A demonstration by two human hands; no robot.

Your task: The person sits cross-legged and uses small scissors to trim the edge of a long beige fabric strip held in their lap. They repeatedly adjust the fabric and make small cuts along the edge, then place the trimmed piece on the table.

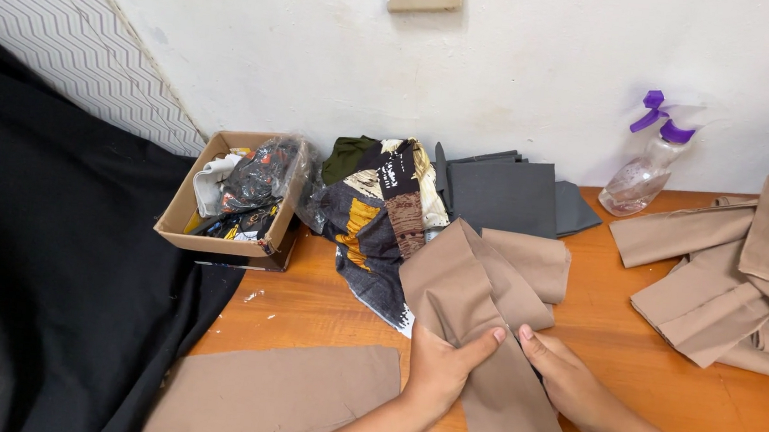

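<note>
On the near middle of the orange table (661, 421), a tan fabric strip (477, 324) is pinched by the left hand (439, 365); the right hand (564, 376) rests flat on its edge, fingers loose. Cloth judged light, limp, non-slippery; edges suit gripping. Long axis runs near-to-far, leaning left toward the patterned cloth (375, 215).

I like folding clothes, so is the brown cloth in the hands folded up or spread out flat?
Folded. The tan cloth strip doubles over itself in layers near its top, while the left hand and right hand press its lower part.
</note>
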